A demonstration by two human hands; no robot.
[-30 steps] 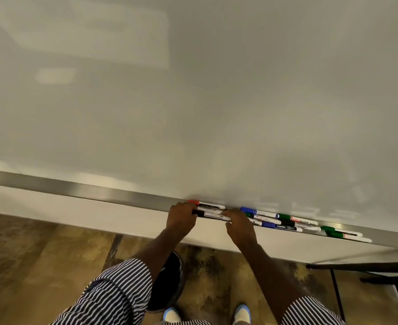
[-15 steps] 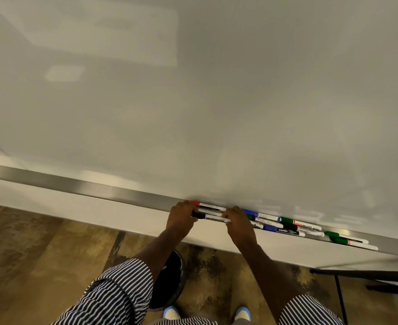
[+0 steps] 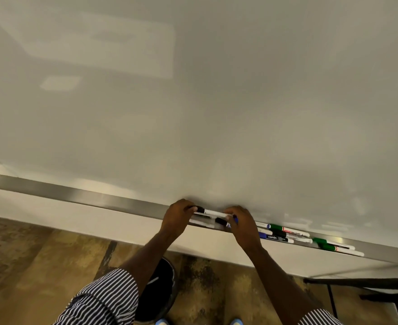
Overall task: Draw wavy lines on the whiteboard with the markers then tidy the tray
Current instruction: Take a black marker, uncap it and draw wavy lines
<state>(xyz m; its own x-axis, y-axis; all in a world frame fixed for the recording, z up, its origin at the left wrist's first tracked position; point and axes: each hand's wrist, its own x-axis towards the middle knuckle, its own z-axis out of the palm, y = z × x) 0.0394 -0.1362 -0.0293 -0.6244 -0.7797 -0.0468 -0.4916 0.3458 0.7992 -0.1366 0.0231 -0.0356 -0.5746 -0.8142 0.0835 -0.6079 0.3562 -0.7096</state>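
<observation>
A blank whiteboard [image 3: 216, 102] fills the upper view, with a metal tray [image 3: 76, 192] along its lower edge. My left hand [image 3: 178, 218] and my right hand [image 3: 241, 225] both grip a black-capped marker [image 3: 210, 212], one at each end, lifted slightly above the tray. Under it lie more markers, one with a black cap [image 3: 220, 221]. Further right on the tray sit a blue marker [image 3: 275, 238], a green-capped marker [image 3: 287, 229] and two more green markers [image 3: 333, 246].
A white wall strip [image 3: 52, 214] runs below the tray. A dark round object [image 3: 158, 292] sits on the mottled brown floor [image 3: 29, 266] between my arms. Black metal furniture legs [image 3: 369, 287] stand at the lower right.
Both hands have lifted one black-capped marker a little off the pile; the red-capped marker seen earlier is now hidden. The view has shifted slightly.
</observation>
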